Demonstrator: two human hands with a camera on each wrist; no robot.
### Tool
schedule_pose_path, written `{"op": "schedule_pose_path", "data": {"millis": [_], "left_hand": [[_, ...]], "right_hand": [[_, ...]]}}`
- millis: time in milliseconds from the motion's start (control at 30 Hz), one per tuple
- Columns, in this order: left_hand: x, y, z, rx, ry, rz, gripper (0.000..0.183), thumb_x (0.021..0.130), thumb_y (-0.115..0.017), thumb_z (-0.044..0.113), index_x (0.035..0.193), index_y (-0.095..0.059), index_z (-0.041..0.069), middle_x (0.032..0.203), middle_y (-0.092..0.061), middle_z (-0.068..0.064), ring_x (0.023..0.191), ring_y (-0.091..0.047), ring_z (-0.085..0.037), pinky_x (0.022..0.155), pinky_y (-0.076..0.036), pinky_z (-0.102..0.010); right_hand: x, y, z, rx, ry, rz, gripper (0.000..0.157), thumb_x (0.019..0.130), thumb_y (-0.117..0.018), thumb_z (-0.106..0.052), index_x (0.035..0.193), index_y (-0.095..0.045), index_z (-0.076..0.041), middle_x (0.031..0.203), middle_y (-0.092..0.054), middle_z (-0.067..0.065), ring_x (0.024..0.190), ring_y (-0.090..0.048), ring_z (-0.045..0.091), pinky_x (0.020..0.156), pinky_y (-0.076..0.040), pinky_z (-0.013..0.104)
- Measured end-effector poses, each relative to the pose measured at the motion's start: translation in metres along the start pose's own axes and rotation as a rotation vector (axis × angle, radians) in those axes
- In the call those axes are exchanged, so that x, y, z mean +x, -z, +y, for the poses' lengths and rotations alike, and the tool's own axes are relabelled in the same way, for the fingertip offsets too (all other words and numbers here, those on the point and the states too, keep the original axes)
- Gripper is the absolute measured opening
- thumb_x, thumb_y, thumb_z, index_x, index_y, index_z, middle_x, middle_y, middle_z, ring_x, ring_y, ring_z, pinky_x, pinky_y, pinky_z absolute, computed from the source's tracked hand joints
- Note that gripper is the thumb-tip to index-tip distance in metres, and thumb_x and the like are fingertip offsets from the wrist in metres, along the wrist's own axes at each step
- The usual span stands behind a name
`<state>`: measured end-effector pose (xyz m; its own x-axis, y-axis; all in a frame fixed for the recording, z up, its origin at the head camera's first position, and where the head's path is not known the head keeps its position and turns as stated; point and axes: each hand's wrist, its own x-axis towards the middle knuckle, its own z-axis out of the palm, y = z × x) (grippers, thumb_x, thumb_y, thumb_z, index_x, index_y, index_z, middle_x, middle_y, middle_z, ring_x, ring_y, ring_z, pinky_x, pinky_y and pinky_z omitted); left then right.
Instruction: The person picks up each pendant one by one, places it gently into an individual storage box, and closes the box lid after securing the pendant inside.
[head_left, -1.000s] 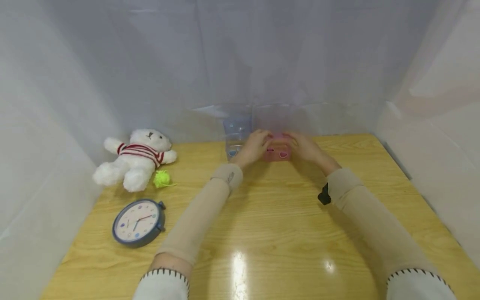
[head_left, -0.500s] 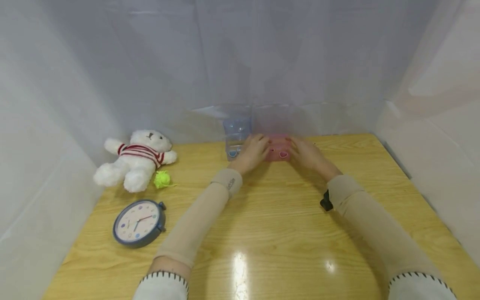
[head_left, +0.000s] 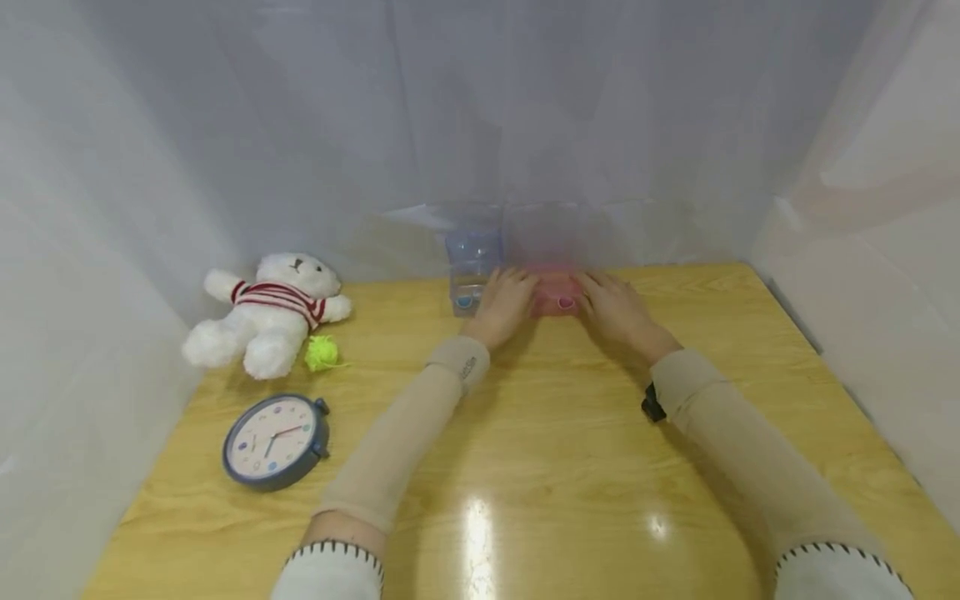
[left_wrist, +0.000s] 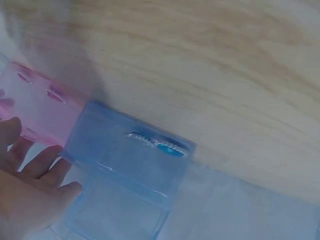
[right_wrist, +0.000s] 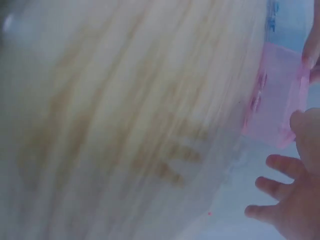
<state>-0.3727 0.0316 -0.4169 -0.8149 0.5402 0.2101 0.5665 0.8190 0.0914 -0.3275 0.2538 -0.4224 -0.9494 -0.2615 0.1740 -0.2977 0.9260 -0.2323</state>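
Observation:
A translucent pink box [head_left: 557, 292] with gems on its front stands at the table's back edge, against the wall. Beside it on the left is a translucent blue box [left_wrist: 132, 145], its lid [head_left: 474, 250] standing up. My left hand [head_left: 506, 304] is at the pink box's left end, thumb on its top edge, fingers loosely bent near the blue box. At the other end, my right hand [head_left: 615, 312] touches the pink box's upper edge with the thumb. Its other fingers [right_wrist: 272, 187] are spread behind, off the box. The hands partly cover both boxes in the head view.
To the left lie a white teddy bear [head_left: 277, 304] in a striped sweater, a neon yellow yarn ball [head_left: 322, 353] and a blue-rimmed clock [head_left: 273, 440]. White sheeting [head_left: 360, 125] closes off the back and sides of the wooden table [head_left: 562, 467].
Both hands have come down slightly at the pink box, and its top looks lower and more closed. The left hand covers more of the blue box's front. The other things stay put.

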Motion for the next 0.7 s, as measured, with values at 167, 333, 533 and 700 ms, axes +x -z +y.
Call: {"op": "schedule_pose_path", "data": {"millis": [167, 333, 533, 700], "left_hand": [[0.004, -0.001, 0.002, 0.028, 0.038, 0.008, 0.042, 0.105, -0.060, 0.011, 0.146, -0.059, 0.018, 0.155, -0.059, -0.006, 0.151, -0.047, -0.029, 0.133, -0.028, -0.056], [0.004, -0.011, 0.003, 0.057, 0.071, -0.025, 0.042, 0.106, -0.059, 0.015, 0.147, -0.057, 0.021, 0.157, -0.056, -0.005, 0.151, -0.046, -0.030, 0.133, -0.029, -0.055], [-0.002, -0.008, 0.001, -0.011, 0.059, 0.038, 0.045, 0.108, -0.057, 0.031, 0.151, -0.054, 0.017, 0.162, -0.049, -0.013, 0.153, -0.043, -0.032, 0.133, -0.031, -0.050], [-0.012, 0.019, -0.011, -0.186, 0.052, 0.139, 0.046, 0.108, -0.057, 0.028, 0.151, -0.052, 0.013, 0.162, -0.048, -0.013, 0.153, -0.044, -0.031, 0.130, -0.038, -0.046]], "right_hand": [[0.003, 0.002, -0.006, -0.040, -0.012, -0.008, 0.054, 0.114, -0.036, -0.035, 0.166, -0.027, -0.024, 0.172, -0.032, 0.017, 0.158, -0.027, 0.047, 0.124, -0.022, 0.080], [0.001, -0.003, -0.008, -0.036, -0.038, -0.047, 0.058, 0.114, -0.038, -0.033, 0.169, -0.022, -0.026, 0.174, -0.026, 0.018, 0.160, -0.024, 0.047, 0.126, -0.019, 0.078], [0.006, -0.004, -0.005, 0.037, -0.050, -0.022, 0.065, 0.113, -0.043, -0.036, 0.169, -0.019, -0.016, 0.171, -0.029, 0.025, 0.156, -0.029, 0.050, 0.128, -0.025, 0.072], [0.024, 0.011, -0.013, 0.167, -0.005, 0.141, 0.063, 0.111, -0.052, -0.027, 0.162, -0.030, 0.002, 0.156, -0.044, 0.036, 0.143, -0.047, 0.054, 0.123, -0.039, 0.066]]}}
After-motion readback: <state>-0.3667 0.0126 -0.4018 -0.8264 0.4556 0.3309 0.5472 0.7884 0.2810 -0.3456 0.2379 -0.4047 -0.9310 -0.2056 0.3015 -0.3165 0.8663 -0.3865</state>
